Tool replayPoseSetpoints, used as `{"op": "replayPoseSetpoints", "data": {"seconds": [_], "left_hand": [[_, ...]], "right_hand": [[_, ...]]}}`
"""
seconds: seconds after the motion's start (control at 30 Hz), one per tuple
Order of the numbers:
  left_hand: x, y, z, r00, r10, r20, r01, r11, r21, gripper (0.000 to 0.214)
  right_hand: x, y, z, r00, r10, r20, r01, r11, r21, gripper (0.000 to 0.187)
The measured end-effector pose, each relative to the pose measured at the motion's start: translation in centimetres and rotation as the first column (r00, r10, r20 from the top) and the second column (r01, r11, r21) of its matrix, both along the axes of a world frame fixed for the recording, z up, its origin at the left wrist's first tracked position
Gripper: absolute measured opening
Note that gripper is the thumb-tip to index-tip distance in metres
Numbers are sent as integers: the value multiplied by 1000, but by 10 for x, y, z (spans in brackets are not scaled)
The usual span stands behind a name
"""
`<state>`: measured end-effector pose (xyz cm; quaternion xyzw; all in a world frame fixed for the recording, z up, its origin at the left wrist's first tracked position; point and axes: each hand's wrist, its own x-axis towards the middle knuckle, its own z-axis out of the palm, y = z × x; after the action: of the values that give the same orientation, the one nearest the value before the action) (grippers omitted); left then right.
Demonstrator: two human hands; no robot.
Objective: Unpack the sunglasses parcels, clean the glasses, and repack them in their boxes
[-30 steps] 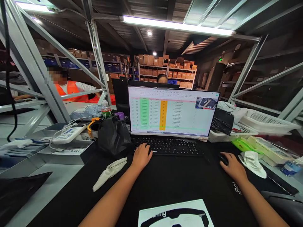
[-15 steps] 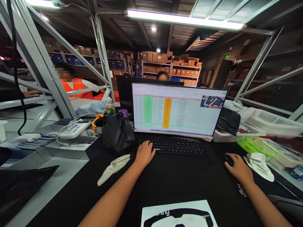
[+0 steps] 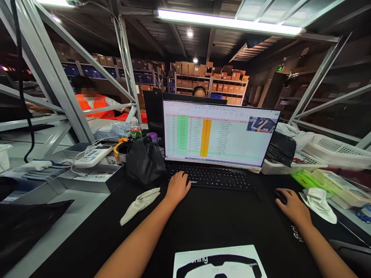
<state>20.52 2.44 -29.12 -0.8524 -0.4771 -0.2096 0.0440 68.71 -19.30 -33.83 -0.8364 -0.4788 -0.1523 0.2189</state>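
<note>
My left hand [image 3: 177, 187] rests on the left end of a black keyboard [image 3: 216, 177], its fingers curled loosely over the keys. My right hand [image 3: 292, 207] lies on top of a black mouse [image 3: 279, 197] on the black desk mat [image 3: 214, 222], fingers wrapped over it. A monitor [image 3: 218, 133] behind the keyboard shows a spreadsheet with green and orange columns.
A black plastic bag [image 3: 144, 162] and a folded pale cloth [image 3: 139, 202] lie left of the keyboard. White baskets [image 3: 324, 152], a green box [image 3: 321, 181] and a crumpled tissue [image 3: 319, 200] sit at the right. A person in an orange vest [image 3: 95, 104] sits behind the metal rack at the left.
The view has shifted slightly, so the desk and monitor sit a little further right and up. Both hands stay on the keyboard and the mouse.
</note>
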Motion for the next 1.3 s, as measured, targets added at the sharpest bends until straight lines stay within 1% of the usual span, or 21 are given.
{"op": "replayPoseSetpoints", "data": {"seconds": [0.2,0.37,0.47,0.63,0.77,0.97,1.07,1.17,1.3], "left_hand": [[0,-2,5,999,29,-17,-29,1000,5,30],[-1,-4,9,990,141,-20,-141,990,-10,26],[-2,-4,10,985,171,-30,-172,985,-24,25],[0,-3,11,984,173,-52,-175,984,-22,25],[1,-2,12,983,171,-69,-172,985,-4,24],[1,-3,12,984,156,-81,-156,988,8,23],[1,-4,12,985,153,-81,-153,988,5,24],[0,-5,12,985,154,-80,-154,988,5,24],[0,-6,12,985,153,-81,-153,988,7,25]], "right_hand": [[-2,1,3,1000,14,6,-14,1000,2,47],[-2,1,3,1000,9,9,-9,1000,-1,45],[-1,0,3,1000,4,6,-4,1000,-11,45],[2,-2,2,1000,1,-5,-2,999,-34,46],[3,-1,0,1000,-19,-16,18,1000,-23,45],[5,0,-2,1000,-2,0,3,1000,-18,55],[8,-2,-5,1000,-11,17,11,999,-46,55],[13,-1,-9,1000,14,5,-14,998,-61,56],[19,4,-13,998,62,-28,-63,998,-30,58]]}}
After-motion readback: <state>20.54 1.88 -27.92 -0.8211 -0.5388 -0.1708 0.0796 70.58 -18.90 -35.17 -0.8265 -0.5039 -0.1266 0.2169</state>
